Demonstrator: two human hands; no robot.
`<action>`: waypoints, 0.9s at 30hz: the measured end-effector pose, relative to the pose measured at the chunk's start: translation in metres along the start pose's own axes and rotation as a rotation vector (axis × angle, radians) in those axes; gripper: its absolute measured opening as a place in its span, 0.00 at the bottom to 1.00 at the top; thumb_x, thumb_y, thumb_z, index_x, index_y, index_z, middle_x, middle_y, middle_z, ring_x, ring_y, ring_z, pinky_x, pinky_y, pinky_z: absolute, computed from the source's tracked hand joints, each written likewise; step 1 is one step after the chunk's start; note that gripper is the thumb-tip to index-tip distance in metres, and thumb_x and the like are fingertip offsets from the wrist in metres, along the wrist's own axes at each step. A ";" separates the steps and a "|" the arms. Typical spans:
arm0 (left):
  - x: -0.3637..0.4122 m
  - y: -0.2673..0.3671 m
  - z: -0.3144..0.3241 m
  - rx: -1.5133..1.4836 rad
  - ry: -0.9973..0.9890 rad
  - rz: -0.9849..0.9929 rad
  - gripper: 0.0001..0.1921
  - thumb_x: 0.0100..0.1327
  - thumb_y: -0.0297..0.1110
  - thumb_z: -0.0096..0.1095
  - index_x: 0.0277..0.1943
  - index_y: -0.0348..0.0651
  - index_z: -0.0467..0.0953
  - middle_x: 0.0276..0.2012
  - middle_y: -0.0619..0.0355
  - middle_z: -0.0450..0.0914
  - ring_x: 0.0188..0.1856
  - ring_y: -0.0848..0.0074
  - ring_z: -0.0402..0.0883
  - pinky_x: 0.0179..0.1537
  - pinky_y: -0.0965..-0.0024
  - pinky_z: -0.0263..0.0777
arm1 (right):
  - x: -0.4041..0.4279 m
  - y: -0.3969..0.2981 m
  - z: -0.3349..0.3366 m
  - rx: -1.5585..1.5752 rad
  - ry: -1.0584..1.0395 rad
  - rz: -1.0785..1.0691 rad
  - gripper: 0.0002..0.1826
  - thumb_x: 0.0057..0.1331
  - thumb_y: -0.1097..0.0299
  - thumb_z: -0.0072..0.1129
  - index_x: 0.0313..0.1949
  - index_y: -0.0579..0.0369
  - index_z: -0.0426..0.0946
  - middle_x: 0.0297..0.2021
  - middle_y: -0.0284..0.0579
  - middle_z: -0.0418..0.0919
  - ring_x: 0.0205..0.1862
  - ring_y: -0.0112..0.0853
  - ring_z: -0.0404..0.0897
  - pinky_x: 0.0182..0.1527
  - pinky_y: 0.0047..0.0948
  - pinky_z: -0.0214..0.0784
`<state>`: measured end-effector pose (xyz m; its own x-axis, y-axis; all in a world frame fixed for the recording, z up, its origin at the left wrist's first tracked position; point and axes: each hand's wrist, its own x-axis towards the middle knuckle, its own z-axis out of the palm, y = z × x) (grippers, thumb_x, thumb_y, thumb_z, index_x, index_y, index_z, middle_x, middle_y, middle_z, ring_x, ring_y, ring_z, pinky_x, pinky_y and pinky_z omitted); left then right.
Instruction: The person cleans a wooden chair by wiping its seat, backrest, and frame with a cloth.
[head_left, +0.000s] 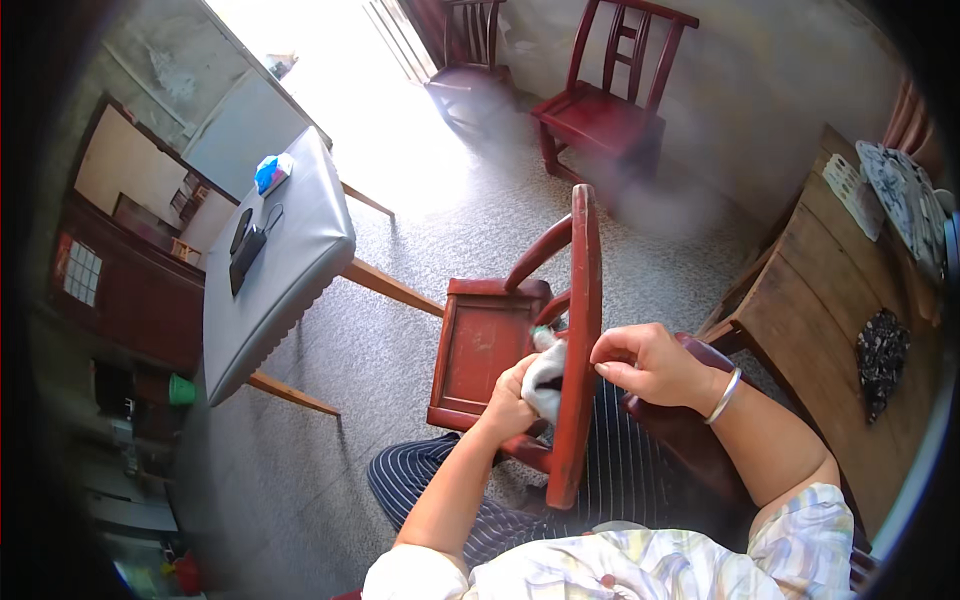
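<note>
A red wooden chair (487, 352) stands before me, its top rail (581, 337) running close in front of my lap. My left hand (514, 401) is closed around a whitish cloth glove or sock (546, 379) on the seat side of the rail; a small green bit shows at its upper end. On the other side of the rail is my right hand (645, 364), thumb and forefinger bent close together near the rail's edge. Whether anything thin lies between those fingertips cannot be told. A silver-coloured bangle (724, 396) circles the right wrist.
A grey-covered table (300, 217) at the left bears a tissue pack (271, 174) and a black device (247, 251). At the right, a wooden table (817, 300) holds a dark patterned cloth (883, 364). Another red chair (600, 116) stands by the back wall.
</note>
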<state>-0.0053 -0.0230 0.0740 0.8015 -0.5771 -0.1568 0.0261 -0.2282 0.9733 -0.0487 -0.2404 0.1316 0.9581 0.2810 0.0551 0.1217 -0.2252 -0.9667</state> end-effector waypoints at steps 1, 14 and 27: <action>-0.005 0.010 0.004 -0.065 0.025 0.212 0.22 0.49 0.21 0.58 0.51 0.34 0.68 0.44 0.49 0.74 0.47 0.64 0.74 0.51 0.70 0.65 | 0.000 0.002 0.000 -0.029 0.014 -0.006 0.05 0.59 0.77 0.52 0.34 0.64 0.73 0.25 0.39 0.75 0.30 0.20 0.73 0.33 0.21 0.67; 0.078 0.058 0.039 0.806 0.144 0.453 0.27 0.50 0.28 0.55 0.56 0.33 0.63 0.58 0.25 0.53 0.59 0.38 0.57 0.60 0.53 0.54 | 0.002 -0.006 -0.005 0.383 0.448 0.022 0.04 0.59 0.75 0.53 0.33 0.62 0.73 0.25 0.34 0.75 0.27 0.17 0.71 0.30 0.16 0.65; 0.182 0.073 0.039 0.916 0.328 0.328 0.17 0.47 0.31 0.57 0.43 0.39 0.77 0.58 0.44 0.62 0.62 0.49 0.57 0.60 0.59 0.56 | 0.001 -0.001 -0.018 0.370 0.430 0.056 0.04 0.56 0.75 0.55 0.31 0.62 0.74 0.27 0.36 0.75 0.28 0.19 0.72 0.30 0.18 0.65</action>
<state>0.1194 -0.1757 0.1100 0.8144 -0.5077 0.2810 -0.5796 -0.6882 0.4364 -0.0432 -0.2567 0.1366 0.9892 -0.1446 0.0229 0.0426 0.1348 -0.9900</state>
